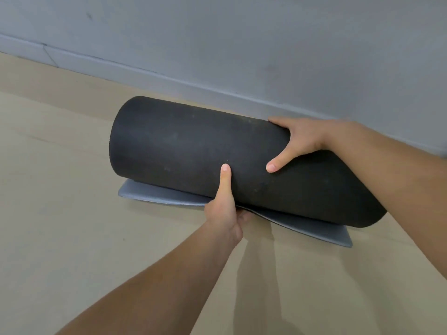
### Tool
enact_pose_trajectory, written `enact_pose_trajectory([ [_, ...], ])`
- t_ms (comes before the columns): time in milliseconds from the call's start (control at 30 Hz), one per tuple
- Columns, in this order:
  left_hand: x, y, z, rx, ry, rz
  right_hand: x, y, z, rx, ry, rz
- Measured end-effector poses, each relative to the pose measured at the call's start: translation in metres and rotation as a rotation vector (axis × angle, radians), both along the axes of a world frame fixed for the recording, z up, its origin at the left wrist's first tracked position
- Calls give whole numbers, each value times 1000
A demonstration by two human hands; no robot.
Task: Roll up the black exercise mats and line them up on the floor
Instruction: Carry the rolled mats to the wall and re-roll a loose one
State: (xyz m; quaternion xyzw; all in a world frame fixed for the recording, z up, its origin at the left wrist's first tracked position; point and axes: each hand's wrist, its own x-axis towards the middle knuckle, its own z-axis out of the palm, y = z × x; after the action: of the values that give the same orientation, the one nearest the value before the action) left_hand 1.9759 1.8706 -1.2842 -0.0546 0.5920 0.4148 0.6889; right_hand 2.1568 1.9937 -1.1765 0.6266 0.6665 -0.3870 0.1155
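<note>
Nearest, the left hand (223, 206) grips the rolled black mat (183, 151) from below, thumb on top. The right hand (298, 141) clasps its upper side; the roll lies on the floor (60, 189) beside the wall (242, 44).

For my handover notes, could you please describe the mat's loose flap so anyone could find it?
Below the grey wall, a black mat roll lies on the beige floor. The flap pokes out beneath it, flat and grey, not black.
</note>
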Motion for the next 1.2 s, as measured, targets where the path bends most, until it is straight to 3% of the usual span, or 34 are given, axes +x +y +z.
enact_pose_trajectory([
  [167, 54, 56, 6, 47, 49, -167, 53, 28, -5, 51, -43, -178],
  [300, 70, 101, 1, 119, 105, -326, 82, 45, -9, 143, -94, -191],
  [533, 71, 104, -11, 61, 279, -569, 41, 10, -46, 501, -579, 150],
  [700, 63, 97, -13, 49, 267, -534, 31, -23, -89, 741, -637, 150],
  [933, 76, 79, -22, 20, 289, -346, 22, -43, -116, 806, -614, 101],
  [1200, 78, 89, -29, 137, 225, -351, 29, -36, -128, 868, -639, 104],
])
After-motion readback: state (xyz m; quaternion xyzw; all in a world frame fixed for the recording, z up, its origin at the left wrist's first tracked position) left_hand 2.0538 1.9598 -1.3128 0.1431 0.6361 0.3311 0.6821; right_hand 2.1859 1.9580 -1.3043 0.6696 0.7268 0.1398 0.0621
